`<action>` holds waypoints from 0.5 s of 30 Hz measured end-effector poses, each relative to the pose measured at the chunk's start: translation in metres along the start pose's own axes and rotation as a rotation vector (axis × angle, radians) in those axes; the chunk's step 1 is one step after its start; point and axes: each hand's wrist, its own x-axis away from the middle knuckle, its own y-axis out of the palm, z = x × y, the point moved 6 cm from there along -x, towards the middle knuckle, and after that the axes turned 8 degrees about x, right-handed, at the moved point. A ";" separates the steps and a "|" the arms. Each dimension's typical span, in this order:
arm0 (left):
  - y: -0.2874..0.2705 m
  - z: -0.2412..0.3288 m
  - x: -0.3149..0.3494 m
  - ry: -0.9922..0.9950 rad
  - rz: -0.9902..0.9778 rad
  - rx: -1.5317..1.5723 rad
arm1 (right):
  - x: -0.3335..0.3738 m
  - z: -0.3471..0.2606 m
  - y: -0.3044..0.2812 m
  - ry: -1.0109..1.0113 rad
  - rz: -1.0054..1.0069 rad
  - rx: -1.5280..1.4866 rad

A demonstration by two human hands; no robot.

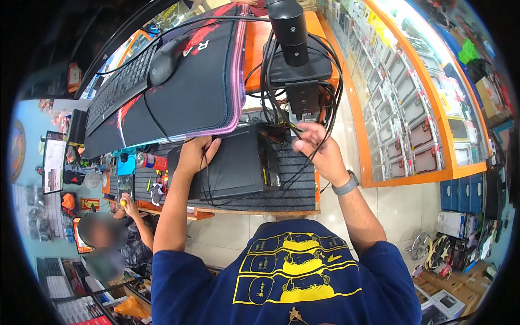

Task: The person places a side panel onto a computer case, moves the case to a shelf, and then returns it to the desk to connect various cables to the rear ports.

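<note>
A black computer case (235, 168) lies flat on a ribbed grey mat (295, 192). At its left side my left hand (195, 156) is closed on a thin black cable (208, 184) that trails down over the case. To the right, my right hand (323, 154) pinches black cables beside the case's back end; exactly what sits between the fingertips is hard to make out. Many looped cables (266, 70) hang around a black stand (291, 35) just beyond this hand. A dark mouse pad (200, 89) reaches over the case's far edge.
On the mouse pad rest a black keyboard (120, 89) and a mouse (164, 64). A glass display case (403, 108) with an orange frame stands at the right. Another person (130, 238) works at the left, near a red can (151, 161) and small tools.
</note>
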 end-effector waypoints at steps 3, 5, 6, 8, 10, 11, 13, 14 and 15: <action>-0.006 0.005 0.003 0.065 0.055 0.036 | 0.019 -0.020 -0.030 -0.245 0.253 0.165; -0.004 0.002 0.006 0.049 0.053 0.038 | 0.024 -0.026 -0.067 -0.220 0.385 0.179; -0.001 0.000 0.000 0.030 0.039 0.025 | 0.020 -0.033 -0.086 -0.226 0.457 0.254; 0.002 0.002 -0.006 0.056 0.038 0.024 | 0.009 -0.036 -0.110 -0.313 0.538 0.215; 0.004 0.002 -0.004 0.006 -0.022 0.056 | -0.007 -0.011 -0.130 -0.294 0.562 0.169; 0.002 -0.001 0.001 0.018 -0.036 0.055 | -0.017 0.006 -0.134 -0.276 0.549 0.110; 0.006 -0.009 0.000 -0.012 -0.042 0.081 | -0.027 0.027 -0.129 -0.253 0.511 0.062; 0.009 -0.008 0.001 -0.007 -0.062 0.080 | -0.031 0.038 -0.121 -0.220 0.479 0.036; 0.007 -0.004 0.000 0.020 -0.048 0.070 | -0.033 0.040 -0.113 -0.241 0.468 0.047</action>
